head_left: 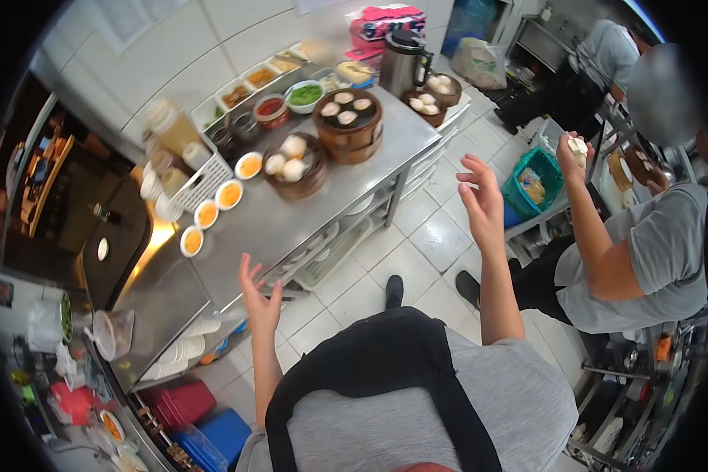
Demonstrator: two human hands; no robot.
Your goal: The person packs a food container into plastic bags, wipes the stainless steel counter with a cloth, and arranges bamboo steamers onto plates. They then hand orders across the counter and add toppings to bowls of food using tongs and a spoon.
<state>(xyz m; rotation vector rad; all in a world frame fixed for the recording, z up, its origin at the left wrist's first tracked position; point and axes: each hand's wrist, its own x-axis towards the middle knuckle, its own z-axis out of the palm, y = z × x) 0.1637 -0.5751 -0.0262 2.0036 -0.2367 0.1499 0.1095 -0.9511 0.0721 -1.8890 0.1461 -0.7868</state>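
Note:
My left hand (260, 295) is raised near the front edge of the steel counter (267, 232), fingers apart and holding nothing. Over the tiled floor, my right hand (481, 204) is up with its fingers spread and slightly curled, also with nothing in it. On the counter, a bamboo steamer (297, 182) holds several white buns (294, 146). Behind it stands a taller bamboo steamer (349, 140) with several dumplings (346, 117) on top. Several small white bowls with orange filling (229, 194) form a row left of the buns.
A white basket of bottles (200, 185), a bowl of chopped greens (304, 94) and a steel jug (401, 67) stand along the wall side. At right, a co-worker in grey (645, 259) holds something pale beside a teal-lined bin (531, 185). Another person bends farther back.

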